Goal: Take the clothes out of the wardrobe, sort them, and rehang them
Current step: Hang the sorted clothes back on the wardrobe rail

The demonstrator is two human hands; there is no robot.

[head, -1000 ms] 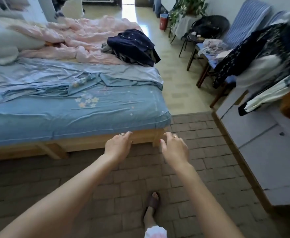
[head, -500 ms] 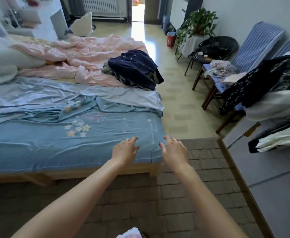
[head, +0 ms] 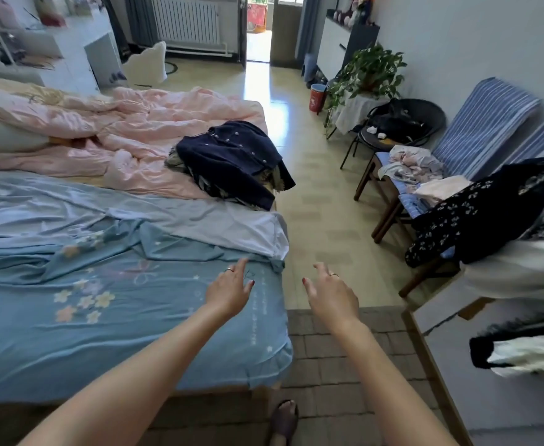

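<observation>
A pile of clothes topped by a dark navy buttoned garment [head: 232,159] lies on the bed's right side, on the pink quilt. My left hand [head: 230,289] hovers over the blue bedsheet [head: 109,320] near its right edge, fingers relaxed and holding nothing. My right hand [head: 330,292] reaches forward beside the bed over the floor, also empty with loose fingers. More clothes hang at the right edge: a black floral garment [head: 476,214] and white fabric [head: 518,268]. The wardrobe itself is not visible.
A pink quilt [head: 129,130] is bunched across the bed. Blue striped chairs [head: 476,130] with light clothes stand along the right wall, with a black round chair [head: 402,123] and a potted plant [head: 370,72] beyond. A tiled aisle [head: 315,201] runs between bed and chairs.
The view has lifted and advanced toward the bed. Both hands have moved forward and upward, the left now over the sheet, and they have spread slightly apart.
</observation>
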